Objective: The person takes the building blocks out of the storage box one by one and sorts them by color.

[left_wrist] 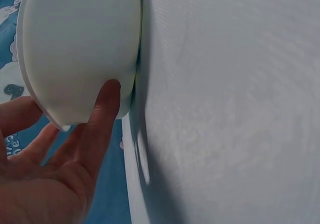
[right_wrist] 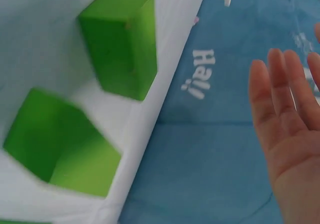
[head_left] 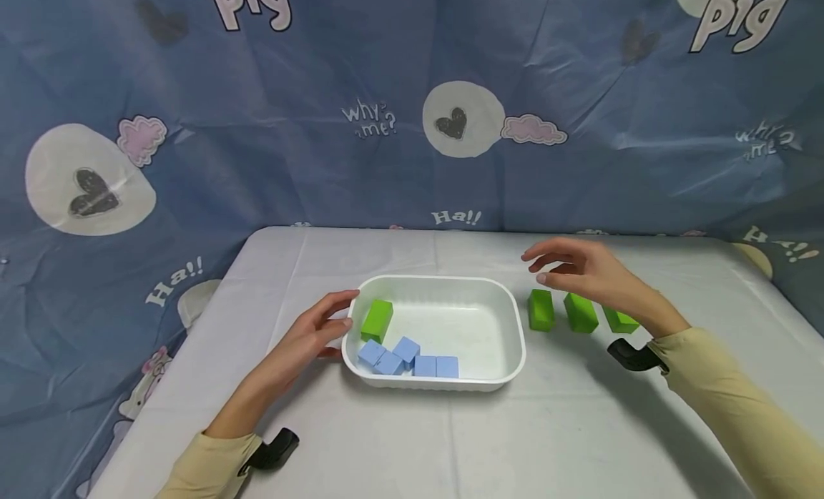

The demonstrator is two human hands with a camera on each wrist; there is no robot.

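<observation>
Blue printed cloth (head_left: 290, 163) hangs behind a white-covered table (head_left: 399, 442), meeting it along the far edge. Both hands are well apart. At the tray's left end, the left hand (head_left: 315, 326) rests spread fingers against the rim and outer wall, a touch more than a clasp. Above the table's right half, the right hand (head_left: 579, 270) hovers with thumb and fingertips parted and nothing between them.

Just below that hand, three green blocks stand in a loose row off the tray's right edge: a left block (head_left: 541, 310) near the rim, a middle block (head_left: 582, 314), and a right block (head_left: 621, 320) partly hidden by the forearm. They look light, stiff and hard to damage; smooth faces might slip a little under dry fingers. A pinch across two opposite long sides, high up, should suit them best, with the gaps leaving room for fingertips.

The white tray (head_left: 463, 327) sits mid-table and looks like thin, rigid plastic, probably light enough to slide if nudged; its lipped rim is the natural hold. Inside, another green block (head_left: 376, 321) lies by the left wall, while five small blue cubes (head_left: 389, 363) gather toward the near-left corner and near edge.
</observation>
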